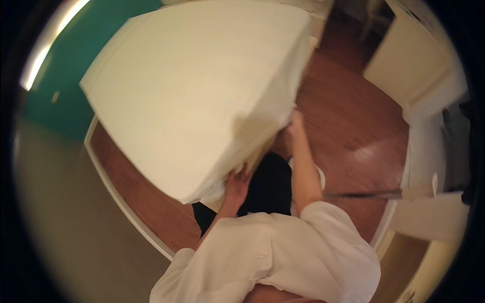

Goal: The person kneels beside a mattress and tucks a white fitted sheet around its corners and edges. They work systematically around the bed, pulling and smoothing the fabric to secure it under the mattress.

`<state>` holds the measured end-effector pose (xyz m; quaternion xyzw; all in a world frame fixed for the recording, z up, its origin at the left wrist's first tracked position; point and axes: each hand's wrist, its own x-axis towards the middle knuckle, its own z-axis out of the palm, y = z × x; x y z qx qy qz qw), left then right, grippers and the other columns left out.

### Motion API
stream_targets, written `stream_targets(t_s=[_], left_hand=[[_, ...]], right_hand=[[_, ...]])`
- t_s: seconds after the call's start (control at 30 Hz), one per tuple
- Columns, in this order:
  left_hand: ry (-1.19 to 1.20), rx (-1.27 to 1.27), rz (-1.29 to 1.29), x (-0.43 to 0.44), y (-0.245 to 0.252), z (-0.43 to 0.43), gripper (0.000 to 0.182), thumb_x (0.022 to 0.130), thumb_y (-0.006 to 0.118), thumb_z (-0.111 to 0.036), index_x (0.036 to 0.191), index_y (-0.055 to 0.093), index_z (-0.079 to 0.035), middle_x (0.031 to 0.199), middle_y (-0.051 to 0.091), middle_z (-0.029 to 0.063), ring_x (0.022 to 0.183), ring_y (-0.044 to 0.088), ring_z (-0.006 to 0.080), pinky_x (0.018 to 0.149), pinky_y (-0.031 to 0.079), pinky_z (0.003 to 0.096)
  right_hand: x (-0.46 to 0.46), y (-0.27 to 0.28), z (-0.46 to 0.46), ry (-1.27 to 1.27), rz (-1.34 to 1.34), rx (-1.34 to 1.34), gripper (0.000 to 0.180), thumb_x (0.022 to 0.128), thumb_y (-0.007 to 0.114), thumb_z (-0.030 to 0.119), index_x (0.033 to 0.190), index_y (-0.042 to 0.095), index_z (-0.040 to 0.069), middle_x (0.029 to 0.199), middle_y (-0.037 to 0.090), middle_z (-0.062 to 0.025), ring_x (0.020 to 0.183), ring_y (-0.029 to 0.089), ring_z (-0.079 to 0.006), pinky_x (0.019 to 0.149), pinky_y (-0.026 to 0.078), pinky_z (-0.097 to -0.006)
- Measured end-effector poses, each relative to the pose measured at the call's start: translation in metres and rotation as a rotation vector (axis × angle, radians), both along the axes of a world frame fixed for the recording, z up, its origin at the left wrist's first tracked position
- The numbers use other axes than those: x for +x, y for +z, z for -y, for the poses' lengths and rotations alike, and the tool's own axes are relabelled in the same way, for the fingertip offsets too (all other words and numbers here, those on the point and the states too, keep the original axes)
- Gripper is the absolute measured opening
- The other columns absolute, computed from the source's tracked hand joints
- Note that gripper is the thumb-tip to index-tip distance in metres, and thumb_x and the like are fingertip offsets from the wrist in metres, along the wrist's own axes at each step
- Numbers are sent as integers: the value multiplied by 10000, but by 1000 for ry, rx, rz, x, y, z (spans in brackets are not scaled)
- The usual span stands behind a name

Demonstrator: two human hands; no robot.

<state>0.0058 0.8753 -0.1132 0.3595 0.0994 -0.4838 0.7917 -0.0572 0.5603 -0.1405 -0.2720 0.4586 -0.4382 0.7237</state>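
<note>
A mattress in a white fitted sheet [197, 87] fills the upper middle of the head view, its near side facing me. Against that near side, close to the left corner, lies my left hand [238, 183], its fingers raised along the white cloth. My right hand [293, 121] is at the mattress's right near edge, with the fingertips partly hidden by the sheet and blurred. Whether either hand grips the cloth cannot be told. Beneath the mattress's near side a pale part of the bed base [259, 149] shows.
Reddish-brown wood flooring [348, 125] lies to the right, with a narrow strip between mattress and left wall [64, 197]. A green wall [68, 87] stands at upper left. A pale cabinet-like piece [409, 60] stands at upper right. An open doorway or recess [401, 261] is at lower right.
</note>
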Motion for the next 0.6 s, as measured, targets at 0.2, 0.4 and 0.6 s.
stream_targets(t_s=[0.2, 0.4, 0.6], left_hand=[[108, -56, -123, 18, -13, 29, 344, 897, 570, -264, 1171, 488, -74, 1110, 550, 115, 997, 531, 246, 960, 396, 461], [-178, 602, 922, -2, -15, 34, 429, 928, 548, -338, 1234, 481, -45, 1113, 570, 116, 1041, 529, 192, 928, 416, 408], [-411, 751, 717, -25, -1, 23, 616, 905, 500, -502, 1265, 408, -10, 998, 549, 158, 781, 572, 229, 584, 523, 302]], right_hand=[[-5, 52, 7, 202, 356, 63, 553, 918, 554, 401, 1226, 504, -56, 1279, 513, -184, 1139, 522, -254, 978, 411, -369], [-10, 24, -15, 103, -71, -133, 537, 921, 553, 412, 1162, 548, -68, 1106, 604, -136, 992, 570, -208, 869, 448, -330], [-19, 3, -13, 70, -48, -162, 530, 932, 533, 409, 1145, 551, -76, 1031, 622, -125, 920, 598, -195, 812, 474, -313]])
